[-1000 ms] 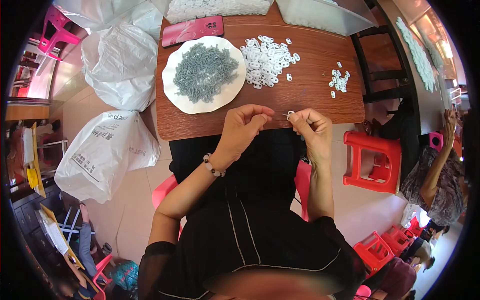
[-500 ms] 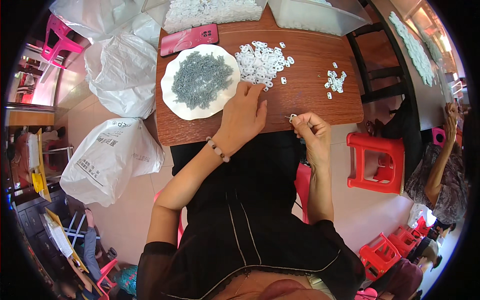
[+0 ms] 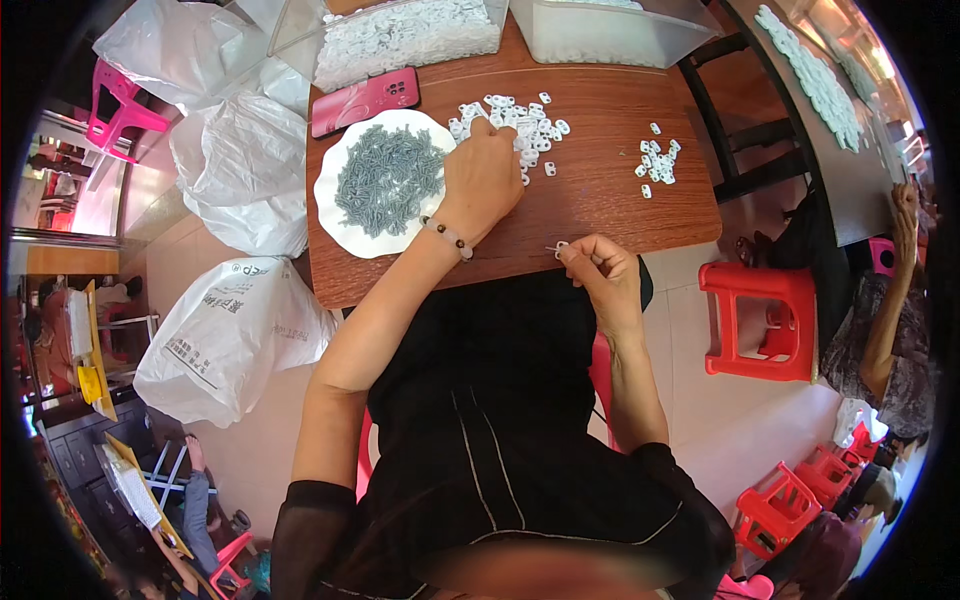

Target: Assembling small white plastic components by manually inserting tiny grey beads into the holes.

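Observation:
My left hand reaches over the pile of small white plastic pieces with holes. Its fingers curl down among them, and the fingertips are hidden. Near the table's front edge, my right hand pinches a small white plastic piece between thumb and forefinger. A thin pin sticks out of that piece to the left. Beside my left wrist is a white wavy-rimmed plate heaped with small grey pins. A smaller group of white pieces lies at the table's right side.
A pink phone lies behind the plate on the wooden table. Clear bins, one full of white pieces, the other a deep bin, stand at the far edge. White bags crowd the left; a red stool stands right.
My left hand has moved forward, from the near edge of the white pile to over its middle, with its fingers curled down. My right hand keeps its pinch on the white piece. The view has shifted slightly.

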